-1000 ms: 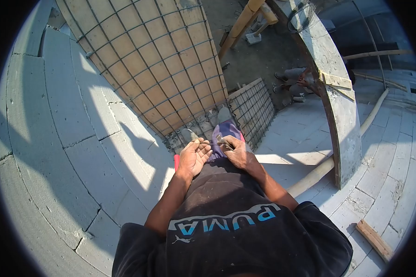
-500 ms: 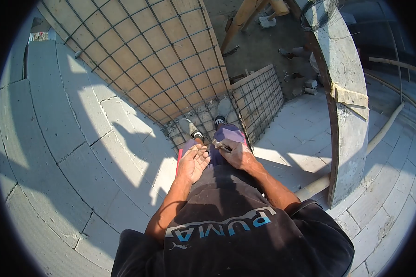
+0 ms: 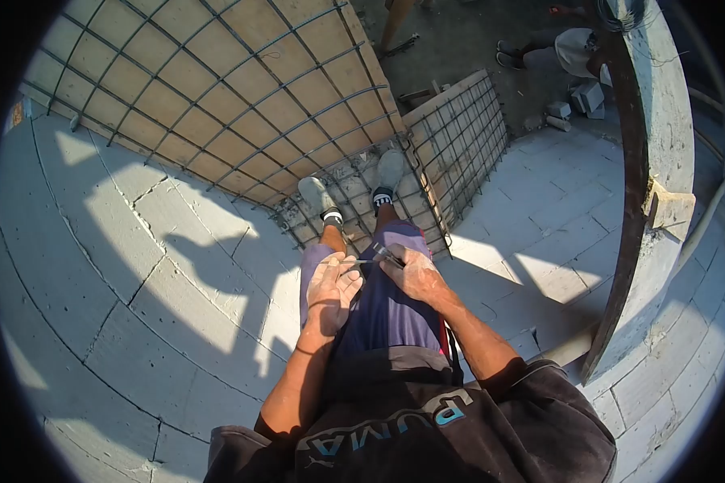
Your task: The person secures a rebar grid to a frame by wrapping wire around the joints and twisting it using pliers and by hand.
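My left hand (image 3: pixel 334 291) is palm up in front of my thighs. Its fingers are curled, and a thin wire-like metal piece (image 3: pixel 361 262) lies across the fingertips, seemingly pinched there. The piece reaches toward my right hand (image 3: pixel 415 276), which is closed around a dark metal tool (image 3: pixel 390 256); the palm hides most of it, so its kind is unclear. Whether wire and tool are joined, I cannot tell. Beyond both hands, my shoes stand on rebar mesh where the sloping mesh (image 3: pixel 242 105) over plywood (image 3: pixel 209 56) meets the stepped side.
A smaller mesh-covered panel (image 3: pixel 463 149) drops away at right. Pale block surfaces (image 3: pixel 97 266) lie on both sides. A curved concrete beam (image 3: pixel 660 105) rises at right, with a coil of wire (image 3: pixel 623 14) on top. Below, another person (image 3: pixel 576 52) is near several blocks (image 3: pixel 588 98).
My view has shifted, bringing more of my legs and the person below into sight. Both hands stay close together; the thin metal piece now shows more clearly across my left fingertips.
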`<state>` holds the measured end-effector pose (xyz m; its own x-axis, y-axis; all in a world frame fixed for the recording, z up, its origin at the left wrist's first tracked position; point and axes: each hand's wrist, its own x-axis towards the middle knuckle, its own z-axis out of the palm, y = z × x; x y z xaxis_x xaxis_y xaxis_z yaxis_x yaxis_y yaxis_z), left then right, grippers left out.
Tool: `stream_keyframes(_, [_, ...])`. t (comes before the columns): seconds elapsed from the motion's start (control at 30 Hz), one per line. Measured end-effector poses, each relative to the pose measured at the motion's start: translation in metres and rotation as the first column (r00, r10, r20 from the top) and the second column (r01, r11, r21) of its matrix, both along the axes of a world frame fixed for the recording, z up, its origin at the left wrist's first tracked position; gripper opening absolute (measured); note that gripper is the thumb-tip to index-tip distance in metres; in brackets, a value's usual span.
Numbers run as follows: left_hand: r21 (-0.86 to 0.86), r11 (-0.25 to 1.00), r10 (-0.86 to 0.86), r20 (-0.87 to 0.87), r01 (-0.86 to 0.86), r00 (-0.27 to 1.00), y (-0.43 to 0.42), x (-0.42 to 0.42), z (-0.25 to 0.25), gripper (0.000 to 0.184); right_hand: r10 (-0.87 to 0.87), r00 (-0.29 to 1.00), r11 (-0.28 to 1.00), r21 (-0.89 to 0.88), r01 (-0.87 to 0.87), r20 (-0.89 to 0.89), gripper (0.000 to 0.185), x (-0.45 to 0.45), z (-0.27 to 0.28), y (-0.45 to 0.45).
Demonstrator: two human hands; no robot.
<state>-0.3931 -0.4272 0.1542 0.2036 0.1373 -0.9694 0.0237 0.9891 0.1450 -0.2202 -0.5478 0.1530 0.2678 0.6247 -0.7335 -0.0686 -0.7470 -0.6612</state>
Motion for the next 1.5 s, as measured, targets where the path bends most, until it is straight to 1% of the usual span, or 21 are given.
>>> stream_keyframes(0.03, [0.0,1.0,-0.031,0.008,0.031,0.999,0.007,0.009,-0.018,0.021,-0.056,0.998,0.998,-0.008,0.056,0.002,0.024,-0.002,-0.016,0.0])
stream_keyframes(0.07, [-0.003,0.999,-0.054,0.028,0.054,0.998,0.013,0.019,-0.037,0.025,-0.155,0.985,0.986,-0.079,0.149,-0.074,0.024,-0.004,-0.038,-0.002])
stream_keyframes(0.1, [-0.017,0.997,-0.069,0.035,0.07,0.997,0.018,0.026,-0.062,0.027,-0.164,0.984,0.972,-0.182,0.149,-0.068,0.024,0.003,-0.051,0.004])
stream_keyframes(0.17, [0.007,0.975,-0.222,0.093,0.222,0.971,0.032,0.043,-0.105,0.038,-0.242,0.97,0.944,-0.229,0.236,0.004,0.025,0.015,-0.093,0.01])
stream_keyframes(0.3, [0.251,0.78,-0.568,-0.101,0.573,0.817,0.072,0.08,-0.185,0.056,-0.466,0.864,0.855,-0.154,0.495,0.189,0.028,0.041,-0.212,0.012])
stream_keyframes(0.37, [0.315,0.682,-0.624,-0.22,0.66,0.75,0.098,0.093,-0.213,0.051,-0.456,0.861,0.834,-0.229,0.501,0.224,0.028,0.065,-0.249,0.027])
stream_keyframes(0.53, [0.465,0.312,-0.715,-0.459,0.829,0.527,0.161,0.111,-0.285,0.054,-0.481,0.818,0.798,-0.228,0.558,0.316,0.031,0.09,-0.34,0.072])
stream_keyframes(0.63, [0.449,0.245,-0.704,-0.527,0.859,0.476,0.186,0.133,-0.326,0.056,-0.432,0.84,0.781,-0.33,0.531,0.329,0.032,0.095,-0.358,0.103])
stream_keyframes(0.67, [0.482,0.302,-0.714,-0.457,0.822,0.53,0.193,0.14,-0.341,0.057,-0.448,0.828,0.798,-0.266,0.54,0.337,0.033,0.092,-0.371,0.108])
stream_keyframes(0.73, [0.434,0.383,-0.738,-0.388,0.815,0.553,0.201,0.164,-0.344,0.056,-0.476,0.807,0.827,-0.136,0.546,0.349,0.036,0.087,-0.398,0.114])
stream_keyframes(0.77, [0.404,0.422,-0.747,-0.352,0.812,0.564,0.202,0.172,-0.349,0.055,-0.532,0.8,0.808,-0.117,0.578,0.276,0.034,0.084,-0.41,0.116])
stream_keyframes(0.8, [0.449,0.456,-0.73,-0.305,0.768,0.612,0.2,0.176,-0.359,0.053,-0.584,0.786,0.786,-0.099,0.61,0.2,0.032,0.082,-0.42,0.119])
stream_keyframes(0.83, [0.415,0.441,-0.753,-0.312,0.796,0.579,0.201,0.178,-0.367,0.053,-0.631,0.766,0.762,-0.085,0.642,0.122,0.03,0.08,-0.429,0.121])
stream_keyframes(0.9, [0.345,0.406,-0.797,-0.319,0.846,0.513,0.205,0.185,-0.379,0.053,-0.576,0.798,0.812,0.008,0.584,0.175,0.029,0.079,-0.441,0.126])
stream_keyframes(0.93, [0.35,0.423,-0.802,-0.284,0.836,0.525,0.206,0.186,-0.385,0.051,-0.548,0.812,0.834,0.052,0.549,0.202,0.028,0.079,-0.445,0.129])
stream_keyframes(1.0, [0.352,0.459,-0.809,-0.213,0.816,0.547,0.208,0.186,-0.395,0.047,-0.524,0.832,0.844,-0.022,0.536,0.182,0.03,0.081,-0.449,0.138])
stream_keyframes(1.03, [0.362,0.5,-0.788,-0.188,0.787,0.586,0.208,0.186,-0.397,0.045,-0.514,0.841,0.847,-0.058,0.529,0.17,0.031,0.082,-0.451,0.141])
stream_keyframes(1.13, [0.372,0.616,-0.715,-0.106,0.694,0.691,0.21,0.186,-0.397,0.04,-0.482,0.857,0.875,0.06,0.48,0.181,0.031,0.083,-0.458,0.151])
stream_keyframes(1.2, [0.358,0.693,-0.657,-0.043,0.626,0.753,0.21,0.186,-0.398,0.037,-0.46,0.875,0.888,0.061,0.456,0.153,0.031,0.085,-0.46,0.155])
stream_keyframes(1.33, [0.398,0.729,-0.583,-0.066,0.557,0.81,0.209,0.182,-0.41,0.035,-0.437,0.887,0.899,0.063,0.433,0.149,0.034,0.086,-0.458,0.158])
stream_keyframes(1.5, [0.492,0.693,-0.534,-0.142,0.528,0.833,0.202,0.182,-0.412,0.033,-0.416,0.83,0.908,0.117,0.402,0.371,0.036,0.083,-0.455,0.172])
